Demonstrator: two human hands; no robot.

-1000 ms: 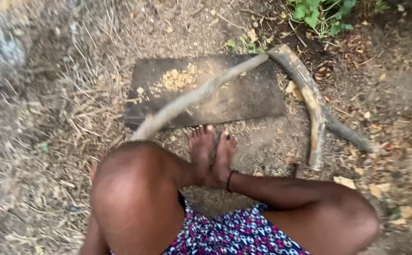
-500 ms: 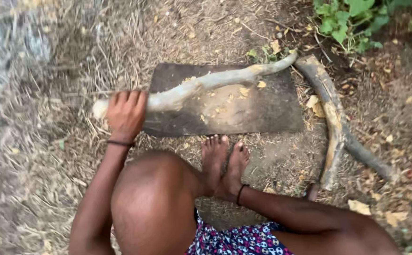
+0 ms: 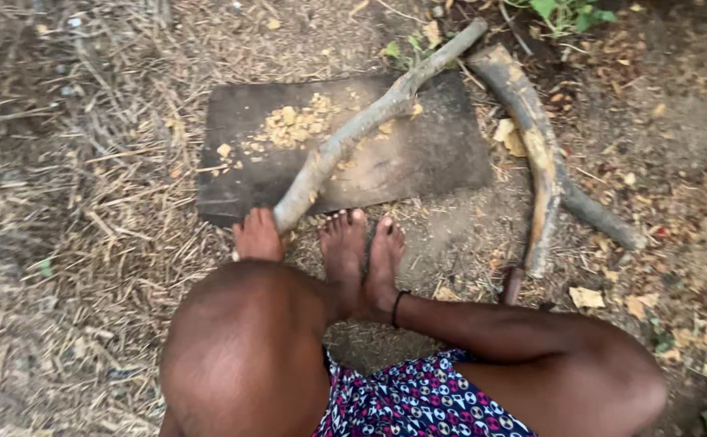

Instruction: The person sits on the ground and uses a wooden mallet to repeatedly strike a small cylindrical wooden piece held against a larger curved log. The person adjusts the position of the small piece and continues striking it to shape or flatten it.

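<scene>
The left hand (image 3: 258, 235), fingers wrapped around the stick's (image 3: 353, 133) low end, is holding it across the board (image 3: 434, 154) mid-frame.

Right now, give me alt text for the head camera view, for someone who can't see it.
A seated person's left hand grips the near end of a pale wooden stick lying slantwise across a dark flat board on the ground. Yellowish crumbs sit on the board, bare feet at its edge, a curved branch alongside.

branch (image 3: 353, 137): rough pale wood | slab (image 3: 418, 162): matt dark stone | ground (image 3: 86, 202): dry straw
</scene>
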